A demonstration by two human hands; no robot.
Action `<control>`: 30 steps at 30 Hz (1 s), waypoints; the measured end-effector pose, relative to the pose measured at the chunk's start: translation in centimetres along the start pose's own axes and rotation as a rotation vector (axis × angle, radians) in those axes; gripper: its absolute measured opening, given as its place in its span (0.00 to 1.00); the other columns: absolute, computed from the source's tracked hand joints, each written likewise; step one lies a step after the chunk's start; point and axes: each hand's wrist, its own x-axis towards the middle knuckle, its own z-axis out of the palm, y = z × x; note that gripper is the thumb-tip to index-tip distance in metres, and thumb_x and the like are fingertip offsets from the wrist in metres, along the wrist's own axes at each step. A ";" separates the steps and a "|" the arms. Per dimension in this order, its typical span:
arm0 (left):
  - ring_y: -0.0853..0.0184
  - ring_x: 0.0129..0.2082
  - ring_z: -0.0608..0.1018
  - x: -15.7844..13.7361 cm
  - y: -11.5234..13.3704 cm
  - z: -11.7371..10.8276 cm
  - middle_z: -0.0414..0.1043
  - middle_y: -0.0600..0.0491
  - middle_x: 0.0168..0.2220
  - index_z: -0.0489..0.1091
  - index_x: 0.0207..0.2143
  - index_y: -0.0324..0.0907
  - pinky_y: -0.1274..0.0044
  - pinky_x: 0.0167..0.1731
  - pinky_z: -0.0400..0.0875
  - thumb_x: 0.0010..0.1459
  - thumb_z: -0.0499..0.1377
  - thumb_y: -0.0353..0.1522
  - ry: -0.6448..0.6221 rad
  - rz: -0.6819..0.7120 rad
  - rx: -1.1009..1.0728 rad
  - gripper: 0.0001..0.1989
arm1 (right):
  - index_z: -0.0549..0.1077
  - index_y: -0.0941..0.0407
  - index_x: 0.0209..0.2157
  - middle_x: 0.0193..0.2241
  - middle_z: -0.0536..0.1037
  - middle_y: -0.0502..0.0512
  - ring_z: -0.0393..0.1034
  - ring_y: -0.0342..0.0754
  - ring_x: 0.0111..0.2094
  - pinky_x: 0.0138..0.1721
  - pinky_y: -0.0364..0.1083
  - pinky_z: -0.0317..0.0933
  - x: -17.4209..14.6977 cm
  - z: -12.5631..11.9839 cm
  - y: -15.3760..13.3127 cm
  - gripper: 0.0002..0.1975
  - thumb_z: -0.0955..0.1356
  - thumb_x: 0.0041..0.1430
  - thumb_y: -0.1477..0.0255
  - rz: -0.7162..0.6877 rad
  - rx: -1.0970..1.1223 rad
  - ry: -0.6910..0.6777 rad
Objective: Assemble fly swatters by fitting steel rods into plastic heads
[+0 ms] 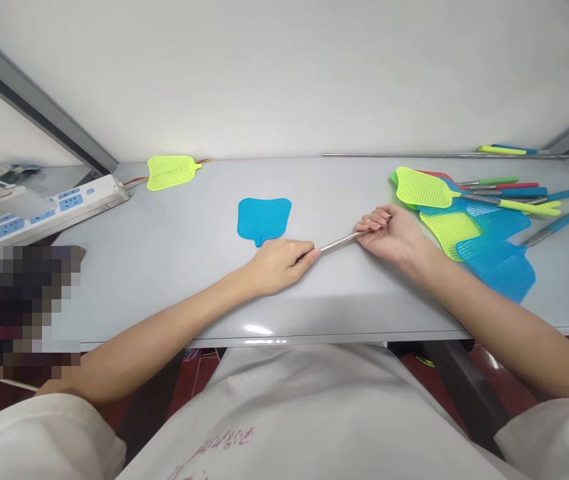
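In the head view a slim shiny metal rod (338,243) slants between my two hands, just above the grey table. My left hand (284,267) is closed on its lower left end. Around its upper right part my right hand (389,237) curls its fingers, palm turned up. A blue fly swatter head (264,219) lies flat behind my left hand, its short neck pointing at the knuckles. Whether that neck joins anything under the hand is hidden. To the right, a pile of fly swatters has a yellow one (424,187) on top and a blue one (499,265) nearest me.
A single yellow swatter head (171,172) lies at the back left, beside a white power strip (74,203) with plugs. One long thin metal rod (414,156) runs along the back wall, near yellow and blue handles (504,150). The table's front edge (314,338) is close to my body.
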 end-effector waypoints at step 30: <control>0.72 0.20 0.64 0.0 0.1 0.0 0.60 0.56 0.19 0.57 0.21 0.41 0.79 0.20 0.50 0.58 0.37 0.40 0.015 0.020 -0.018 0.19 | 0.42 0.56 0.18 0.10 0.44 0.43 0.42 0.37 0.11 0.14 0.39 0.47 0.1 -0.1 -0.2 0.11 0.55 0.41 0.81 0.015 -0.029 -0.024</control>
